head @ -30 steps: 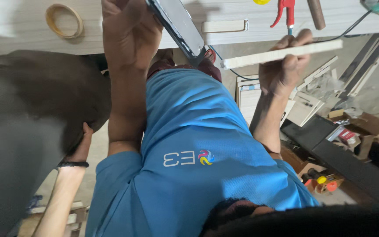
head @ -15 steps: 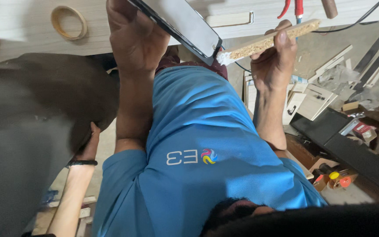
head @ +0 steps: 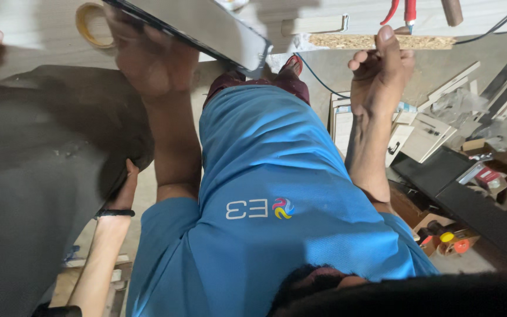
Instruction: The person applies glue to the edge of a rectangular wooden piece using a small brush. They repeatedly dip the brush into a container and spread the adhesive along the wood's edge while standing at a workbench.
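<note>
Gripping chipboard strip [head: 382, 41] lying left-right, right hand [head: 379, 73]

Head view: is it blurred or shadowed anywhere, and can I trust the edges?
Head view: mostly sharp; the left hand is slightly soft and shaded under the grey panel; the right hand on the chipboard strip is evenly lit; wide-angle bending shows at the edges; dark blur along the bottom.

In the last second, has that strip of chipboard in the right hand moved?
Yes. The chipboard strip in the right hand has swung from slanting to level, and now lies right under the red-handled pliers on the workbench.
</note>
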